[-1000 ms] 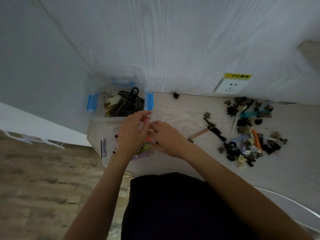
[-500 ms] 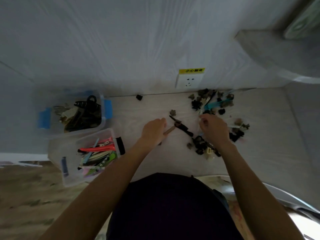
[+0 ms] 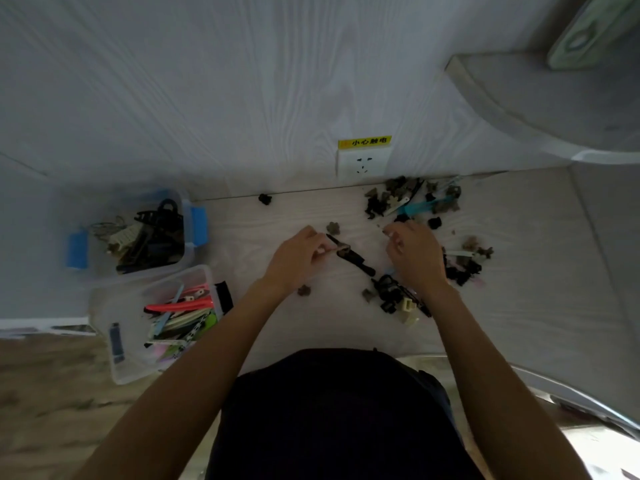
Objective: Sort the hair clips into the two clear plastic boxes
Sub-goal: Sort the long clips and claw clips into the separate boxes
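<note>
Lying diagonally, upper-left to lower-right: black clip (image 3: pixel 353 259).

Dim, soft, slightly blurred view with wide-angle bending at edges.

Pale matt wood-grain worktop (image 3: pixel 277 220), 2 clear glossy plastic boxes (image 3: pixel 104 271) with blue plastic latches (image 3: pixel 199 225), white wood-grain wall (image 3: pixel 242 81), glossy white plastic socket (image 3: pixel 362 164), brown wood-look floor (image 3: pixel 52 393).

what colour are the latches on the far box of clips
Blue latches on the far clear box, seen best in the head view.
</note>
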`<state>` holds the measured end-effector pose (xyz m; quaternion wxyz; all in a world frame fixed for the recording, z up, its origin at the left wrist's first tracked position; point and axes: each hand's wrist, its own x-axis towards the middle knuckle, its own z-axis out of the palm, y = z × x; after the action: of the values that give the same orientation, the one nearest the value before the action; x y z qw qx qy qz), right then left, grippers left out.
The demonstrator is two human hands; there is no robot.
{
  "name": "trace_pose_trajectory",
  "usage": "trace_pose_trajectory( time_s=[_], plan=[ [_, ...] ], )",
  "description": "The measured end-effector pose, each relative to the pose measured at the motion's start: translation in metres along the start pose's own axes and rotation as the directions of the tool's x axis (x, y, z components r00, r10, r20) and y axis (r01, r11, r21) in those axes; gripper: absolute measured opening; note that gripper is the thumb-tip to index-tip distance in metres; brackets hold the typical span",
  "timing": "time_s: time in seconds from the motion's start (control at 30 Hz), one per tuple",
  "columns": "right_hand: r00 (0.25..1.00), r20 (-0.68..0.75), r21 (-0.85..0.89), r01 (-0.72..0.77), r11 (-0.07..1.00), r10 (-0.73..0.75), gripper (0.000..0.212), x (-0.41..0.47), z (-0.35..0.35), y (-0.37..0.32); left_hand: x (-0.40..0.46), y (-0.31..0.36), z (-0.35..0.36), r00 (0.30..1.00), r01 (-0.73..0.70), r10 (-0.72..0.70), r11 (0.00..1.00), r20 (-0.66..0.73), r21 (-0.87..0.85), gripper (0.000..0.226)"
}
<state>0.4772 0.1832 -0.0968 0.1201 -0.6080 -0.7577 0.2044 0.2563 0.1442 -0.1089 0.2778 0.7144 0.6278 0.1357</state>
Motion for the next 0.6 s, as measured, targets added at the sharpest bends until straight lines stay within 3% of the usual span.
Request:
trace_pose_trajectory(
  time_s=[0.1, 0.23, 0.33, 0.47, 0.6],
  plan=[
    [0.995, 0.096, -0.174, 0.000, 0.985, 0.017, 0.017, -0.014, -0.014, 0.018, 0.016, 0.021, 0.007, 0.977, -0.210, 0.207, 0.976, 0.048, 0.060, 0.014],
    [0.978, 0.208, -0.358, 0.078, 0.930, -0.001, 0.017, -0.025, -0.004, 0.026, 0.030, 0.036, 0.023, 0.941, -0.327, 0.291, 0.912, 0.174, 0.248, 0.010],
    [0.972, 0.231, -0.372, 0.037, 0.928, 0.053, 0.016, -0.024, 0.006, 0.023, 0.034, 0.038, 0.025, 0.944, -0.329, 0.298, 0.875, 0.139, 0.355, 0.005],
    [0.987, 0.158, -0.406, 0.041, 0.913, 0.026, 0.020, -0.019, 0.008, 0.018, 0.036, 0.032, 0.018, 0.949, -0.312, 0.307, 0.863, 0.078, 0.398, 0.020],
    [0.999, 0.047, -0.263, 0.025, 0.965, -0.014, 0.009, -0.011, 0.007, 0.013, 0.037, 0.024, 0.019, 0.965, -0.256, 0.257, 0.889, 0.049, 0.379, 0.023]
  ],
)
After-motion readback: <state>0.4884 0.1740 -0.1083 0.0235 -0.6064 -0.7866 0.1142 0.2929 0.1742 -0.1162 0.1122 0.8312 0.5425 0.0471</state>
